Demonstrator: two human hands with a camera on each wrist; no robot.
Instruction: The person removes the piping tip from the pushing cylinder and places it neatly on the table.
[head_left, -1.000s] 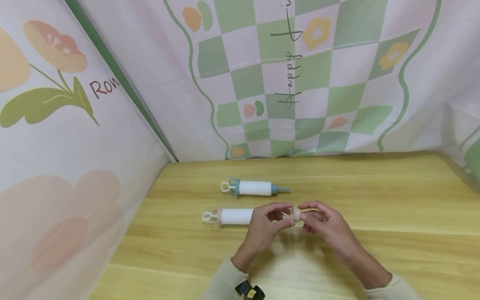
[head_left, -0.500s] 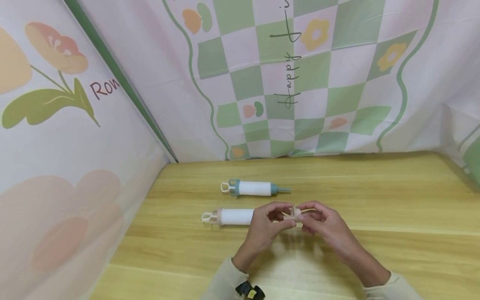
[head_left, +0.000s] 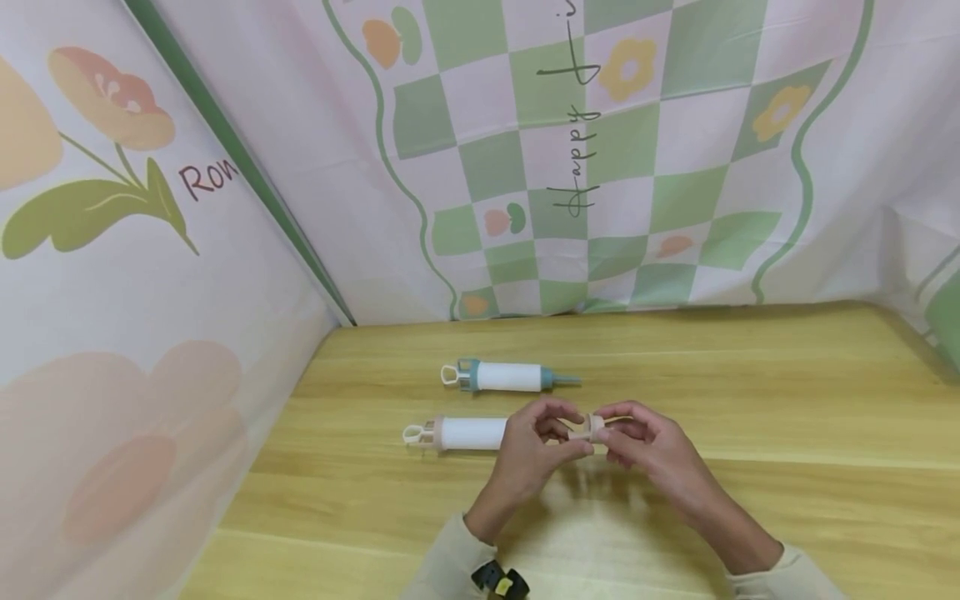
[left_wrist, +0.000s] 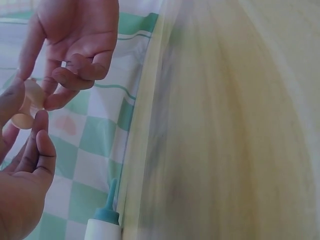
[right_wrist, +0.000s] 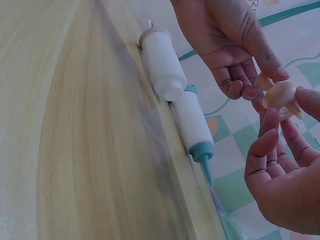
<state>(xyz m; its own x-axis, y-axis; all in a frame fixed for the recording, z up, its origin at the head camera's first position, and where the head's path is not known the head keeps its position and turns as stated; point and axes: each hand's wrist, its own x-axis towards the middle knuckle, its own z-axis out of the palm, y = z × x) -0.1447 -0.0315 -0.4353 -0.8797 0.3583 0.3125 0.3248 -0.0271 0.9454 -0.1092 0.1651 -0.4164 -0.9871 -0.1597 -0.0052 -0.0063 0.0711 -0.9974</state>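
Hands barely shifted, left hand (head_left: pixel 534 446) and right hand (head_left: pixel 647 446) both pinching beige cap (head_left: pixel 587 428) (between fingertips).

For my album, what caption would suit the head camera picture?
Both hands, left hand and right hand, pinch a beige nozzle cap above a wooden table, two piping syringes lying behind.

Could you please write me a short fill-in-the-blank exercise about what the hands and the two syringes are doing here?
1. Both hands pinch a small beige ____ between their fingertips.
2. The syringe farther from the person has a ____ tip.
3. The beige syringe lies on the ____.
4. The left hand and the right hand hold the piece ____ the table, not resting on it.

Missing words: cap; teal; table; above
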